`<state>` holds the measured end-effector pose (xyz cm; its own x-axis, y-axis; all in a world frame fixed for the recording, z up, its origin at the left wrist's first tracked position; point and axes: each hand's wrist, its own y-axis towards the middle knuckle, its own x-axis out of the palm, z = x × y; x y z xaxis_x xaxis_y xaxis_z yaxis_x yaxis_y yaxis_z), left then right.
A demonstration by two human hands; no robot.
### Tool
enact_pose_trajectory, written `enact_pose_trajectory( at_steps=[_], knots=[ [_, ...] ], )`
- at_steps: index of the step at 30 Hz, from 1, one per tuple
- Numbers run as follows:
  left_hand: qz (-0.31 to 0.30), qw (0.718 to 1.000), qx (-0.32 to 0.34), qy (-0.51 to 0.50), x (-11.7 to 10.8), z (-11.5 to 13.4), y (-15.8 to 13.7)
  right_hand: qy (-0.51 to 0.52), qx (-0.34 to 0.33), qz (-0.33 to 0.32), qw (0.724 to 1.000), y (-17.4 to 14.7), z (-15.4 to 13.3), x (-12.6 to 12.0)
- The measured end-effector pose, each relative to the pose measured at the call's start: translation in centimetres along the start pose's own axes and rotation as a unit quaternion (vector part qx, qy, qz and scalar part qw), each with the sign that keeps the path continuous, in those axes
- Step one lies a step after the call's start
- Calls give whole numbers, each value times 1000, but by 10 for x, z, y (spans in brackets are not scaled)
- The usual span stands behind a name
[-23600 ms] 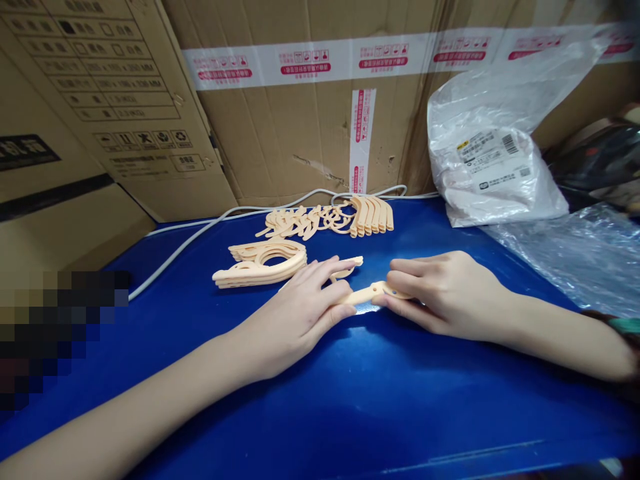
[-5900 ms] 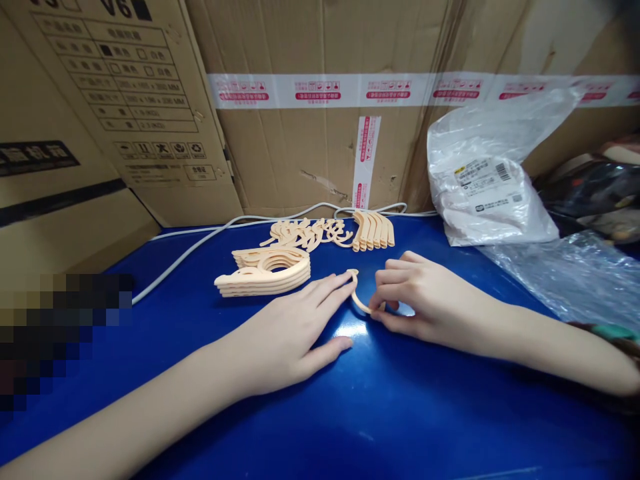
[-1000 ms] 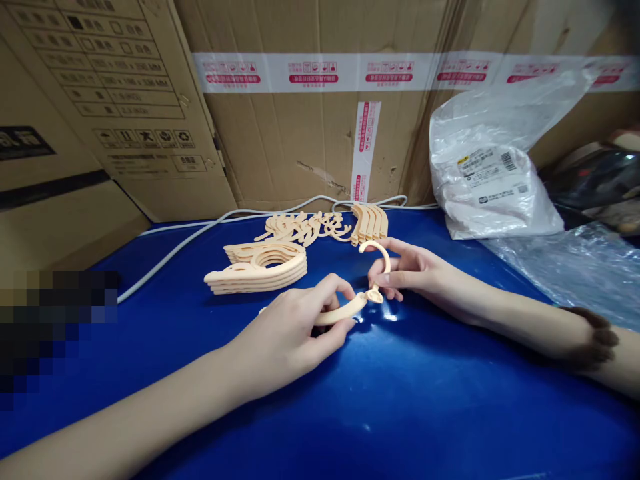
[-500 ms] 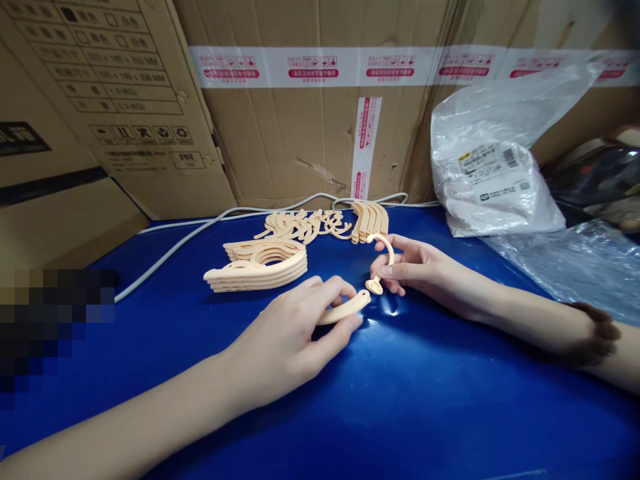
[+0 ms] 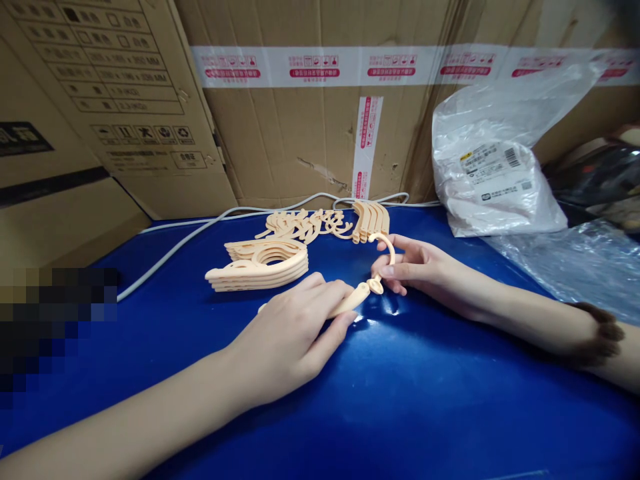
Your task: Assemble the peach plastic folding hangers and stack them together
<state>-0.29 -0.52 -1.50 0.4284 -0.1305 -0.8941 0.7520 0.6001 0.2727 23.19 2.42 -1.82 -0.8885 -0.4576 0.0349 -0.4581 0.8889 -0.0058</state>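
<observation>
Between the thumb and fingers of my left hand [image 5: 300, 333] is a cream plastic hanger arm [image 5: 353, 301], partly hidden under the palm. My right hand [image 5: 417, 267] pinches a cream hanger hook [image 5: 391, 252], its curve upward and its flat round base low. The arm's holed end meets or nearly meets the hook's base; I cannot tell whether they are joined. Behind my left hand lies a stack of folded hanger pieces [image 5: 260, 275]. Farther back are a pile of loose hooks [image 5: 290, 225] and a row of curved hanger arms [image 5: 371, 219].
A blue table surface [image 5: 425, 400] lies under everything. Cardboard boxes [image 5: 300, 147] stand along the back and left. A white cable [image 5: 185, 241] runs behind the pieces. At the right are a labelled white plastic bag [image 5: 495, 180] and clear plastic film [image 5: 575, 267].
My left hand has turned the hanger arm slightly, and its holed end now sits closer to the hook's base. My right hand has hardly moved.
</observation>
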Motion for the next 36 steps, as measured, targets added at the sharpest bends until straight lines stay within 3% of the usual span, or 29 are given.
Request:
enact_pose_trajectory(
  at_steps=[12,20,36],
  knots=[
    [48,995,65,56,2,-2,1,46,23,-23,998,-3,-1,1],
    [101,976,131,140,4,-7,-2,52,37,-25,998,-8,-1,7],
    [88,936,170,294,5,-7,-3,-32,-25,-13,999,-11,-7,7]
  ],
)
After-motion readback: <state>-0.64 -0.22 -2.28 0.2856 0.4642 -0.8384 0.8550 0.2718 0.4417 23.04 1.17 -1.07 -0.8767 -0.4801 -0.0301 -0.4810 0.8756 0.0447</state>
